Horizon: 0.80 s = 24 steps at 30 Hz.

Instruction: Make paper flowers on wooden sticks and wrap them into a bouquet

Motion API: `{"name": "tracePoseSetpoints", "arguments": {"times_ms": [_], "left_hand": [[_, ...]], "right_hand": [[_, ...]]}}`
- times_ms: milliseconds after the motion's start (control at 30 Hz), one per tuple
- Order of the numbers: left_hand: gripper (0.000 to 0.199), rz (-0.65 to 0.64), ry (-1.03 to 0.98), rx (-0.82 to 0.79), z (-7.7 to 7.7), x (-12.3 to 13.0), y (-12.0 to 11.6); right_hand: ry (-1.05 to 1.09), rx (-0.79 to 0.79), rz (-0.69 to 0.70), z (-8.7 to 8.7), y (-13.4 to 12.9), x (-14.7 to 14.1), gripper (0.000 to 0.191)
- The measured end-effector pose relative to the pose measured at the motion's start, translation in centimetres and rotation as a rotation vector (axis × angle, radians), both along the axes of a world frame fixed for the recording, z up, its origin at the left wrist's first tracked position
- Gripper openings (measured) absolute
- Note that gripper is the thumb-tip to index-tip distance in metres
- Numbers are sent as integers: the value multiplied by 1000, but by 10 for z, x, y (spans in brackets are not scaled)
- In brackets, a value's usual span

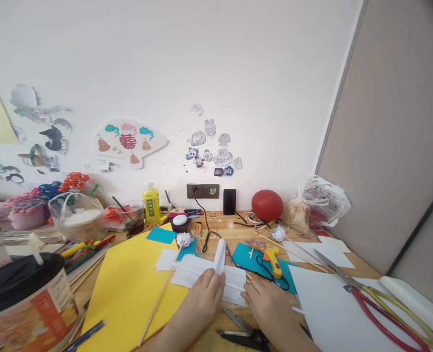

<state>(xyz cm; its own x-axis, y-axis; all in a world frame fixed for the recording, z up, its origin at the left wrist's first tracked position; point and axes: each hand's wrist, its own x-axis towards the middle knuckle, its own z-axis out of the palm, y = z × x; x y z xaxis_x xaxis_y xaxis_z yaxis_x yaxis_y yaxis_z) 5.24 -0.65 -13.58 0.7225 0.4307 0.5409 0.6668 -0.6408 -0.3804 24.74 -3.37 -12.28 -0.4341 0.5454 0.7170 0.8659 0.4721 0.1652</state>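
Observation:
Folded white paper (192,271) lies in front of me, with one strip standing up from it. My left hand (208,293) is closed on the paper at the base of that strip. At the paper's right end, my right hand (267,303) pinches the edge; its fingertips are partly hidden. Dark-handled scissors (251,337) lie open on the table just below, between my forearms. Beyond my right hand, a yellow hot glue gun (274,261) rests on blue paper (243,252). A thin wooden stick (156,307) with a crumpled white paper ball (184,239) at its top lies left.
Yellow card (128,288) covers the table left of my hands. Large scissors (359,283) with red and yellow handles lie on white sheets at right. A lidded cup (21,303) stands at near left. Behind are a yellow bottle (151,203), a phone (229,202) and a red balloon (267,205).

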Motion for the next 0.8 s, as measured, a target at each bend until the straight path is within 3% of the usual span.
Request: {"name": "tracePoseSetpoints", "arguments": {"times_ms": [100, 367, 600, 800], "left_hand": [[35, -27, 16, -11, 2, 0, -1], [18, -16, 11, 12, 8, -6, 2], [11, -13, 62, -16, 13, -3, -4], [17, -129, -44, -39, 25, -13, -1]], "right_hand": [[16, -64, 7, 4, -3, 1, 31], [67, -465, -11, 20, -8, 11, 23], [28, -417, -34, 21, -7, 9, 17], [56, -548, -8, 28, -10, 11, 23]]}}
